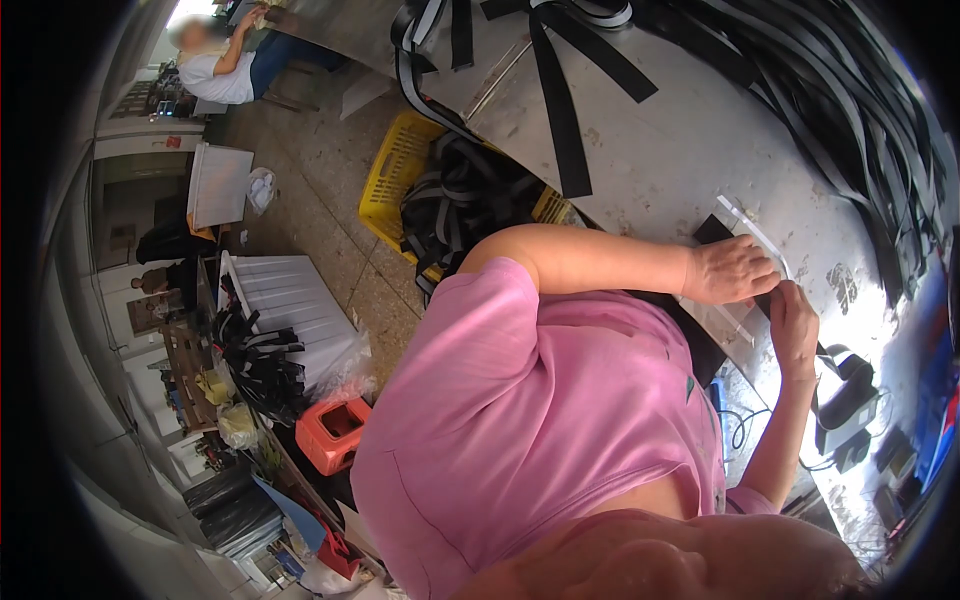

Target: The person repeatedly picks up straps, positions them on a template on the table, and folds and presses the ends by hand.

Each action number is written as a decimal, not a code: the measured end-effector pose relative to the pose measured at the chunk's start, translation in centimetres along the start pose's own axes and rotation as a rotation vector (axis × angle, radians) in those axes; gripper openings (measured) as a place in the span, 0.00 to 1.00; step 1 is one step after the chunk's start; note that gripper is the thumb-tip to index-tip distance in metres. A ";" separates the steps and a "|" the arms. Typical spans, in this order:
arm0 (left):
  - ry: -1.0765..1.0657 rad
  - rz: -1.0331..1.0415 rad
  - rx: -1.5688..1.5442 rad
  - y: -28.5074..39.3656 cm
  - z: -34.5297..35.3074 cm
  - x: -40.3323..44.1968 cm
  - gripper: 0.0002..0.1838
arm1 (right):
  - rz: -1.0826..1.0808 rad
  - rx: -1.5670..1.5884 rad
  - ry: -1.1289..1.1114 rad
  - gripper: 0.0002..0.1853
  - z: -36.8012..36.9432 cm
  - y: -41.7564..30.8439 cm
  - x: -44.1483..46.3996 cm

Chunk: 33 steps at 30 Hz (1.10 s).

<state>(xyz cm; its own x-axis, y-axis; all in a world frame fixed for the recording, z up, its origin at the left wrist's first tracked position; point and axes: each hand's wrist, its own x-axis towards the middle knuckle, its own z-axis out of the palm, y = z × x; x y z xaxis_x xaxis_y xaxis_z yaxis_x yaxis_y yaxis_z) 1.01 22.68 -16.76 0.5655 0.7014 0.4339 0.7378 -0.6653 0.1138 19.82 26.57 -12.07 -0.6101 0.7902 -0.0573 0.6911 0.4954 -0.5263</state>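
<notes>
My left hand (735, 270), fingers curled, grips a short black strap (711, 230) whose end shows beyond the knuckles. Close beside it, my right hand (795, 325) pinches the strap's other part with thumb and fingertips; the exact grip is partly hidden. A narrow white strip (750, 222) lies along the table, its near end reaching the fingertips of my right hand. Under and beside my left hand is a clear plastic piece (730, 322). Black straps with grey bands (800, 110) lie in a long bundle on the metal table (660, 150).
Beside the table stands a yellow crate (385, 185) full of black straps. Loose black straps (565, 110) hang over the table's far edge. Near my right forearm are a black strap coil (848, 390) and cables. White bins (290, 310), an orange container (332, 435) and a seated person (225, 70) are farther off.
</notes>
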 end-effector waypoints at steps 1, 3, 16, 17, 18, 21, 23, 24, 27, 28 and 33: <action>0.032 0.010 -0.008 -0.2 0.1 -0.1 0.27 | 0.000 0.001 0.000 0.03 0.1 0.2 -0.1; 0.056 -0.004 0.005 -0.5 -0.2 -0.6 0.26 | 0.000 -0.003 0.027 0.03 0.2 0.6 -0.1; 0.095 -0.026 -0.203 -0.8 1.0 -1.8 0.20 | 0.289 -0.129 -0.090 0.13 0.7 4.1 1.2; -0.009 -0.046 -0.263 -1.1 0.8 -1.9 0.24 | 0.284 -0.080 -0.057 0.13 1.0 4.3 1.2; -0.163 -0.069 -0.221 -1.0 -0.3 -1.6 0.30 | 0.310 -0.093 -0.057 0.14 1.0 4.3 1.4; -0.237 -0.117 -0.238 -1.5 0.4 -2.8 0.32 | 0.223 -0.123 0.037 0.13 1.6 4.6 1.5; -0.255 -0.120 -0.212 -2.2 0.6 -3.2 0.32 | 0.221 -0.135 0.038 0.13 1.8 4.4 2.2; -0.263 -0.122 -0.219 -2.5 0.6 -3.2 0.32 | 0.230 -0.134 0.036 0.13 1.9 4.4 2.5; -0.236 -0.153 -0.190 -3.6 0.4 -2.7 0.32 | 0.249 -0.140 0.011 0.12 2.0 4.5 2.7; -0.218 -0.172 -0.150 -4.0 0.5 -2.3 0.32 | 0.246 -0.148 0.008 0.11 2.1 4.6 2.6; -0.231 -0.192 -0.134 -6.3 0.4 0.5 0.22 | 0.205 -0.068 0.046 0.10 1.5 4.3 2.4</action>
<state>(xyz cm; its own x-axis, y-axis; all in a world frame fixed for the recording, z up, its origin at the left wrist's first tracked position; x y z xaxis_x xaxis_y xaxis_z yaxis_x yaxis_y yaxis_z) -3.17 27.34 -17.65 0.5009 0.8463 0.1811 0.7925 -0.5326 0.2971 20.77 30.11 -15.74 -0.4371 0.8918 -0.1171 0.8242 0.3450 -0.4492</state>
